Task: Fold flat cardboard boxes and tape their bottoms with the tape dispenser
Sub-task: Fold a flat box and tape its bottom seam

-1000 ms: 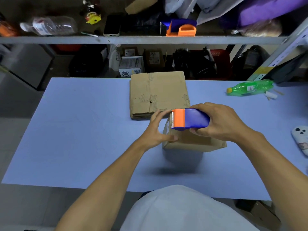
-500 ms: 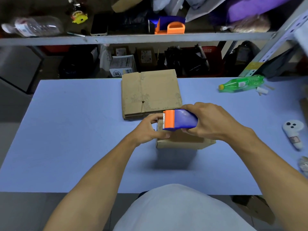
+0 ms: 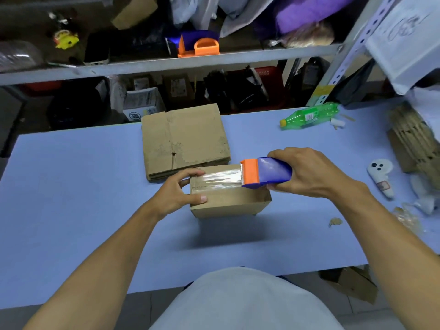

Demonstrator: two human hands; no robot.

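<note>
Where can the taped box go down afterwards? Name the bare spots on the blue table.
Bare table runs wide left of the flat cardboard stack and the left hand. Another free strip lies along the near edge, in front of the box. The right end is crowded: green bottle, white controller, plastic scraps.

Both forearms are bare from the elbows down, with no sleeves in view. The left hand (image 3: pixel 177 195) and the right hand (image 3: pixel 307 173) wear no gloves, rings or watch, and the wrists carry no band. The thumbnail of the left hand is trimmed short. At the near edge, a plain light grey garment covers the torso.
</note>
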